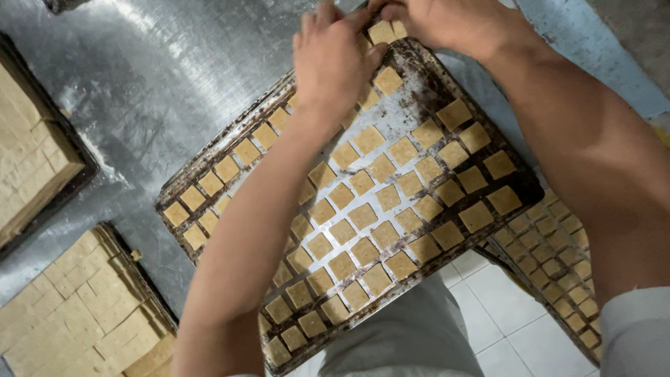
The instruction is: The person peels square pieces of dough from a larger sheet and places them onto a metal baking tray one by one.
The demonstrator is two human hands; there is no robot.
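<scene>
At the bench's (174, 84) near edge, both hands pinch dough squares (382, 31) on the tray's (419, 77) far end: left hand (335, 59), right hand (447, 21). The squares look soft and breakable, best lifted by their edges.

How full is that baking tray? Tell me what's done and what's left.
Done: rows of square dough pieces cover nearly all of the dark baking tray. In hand: the left hand and right hand are placing pieces at its far corner. Left: a few gaps by that corner, and cut dough slabs on the steel table.
</scene>
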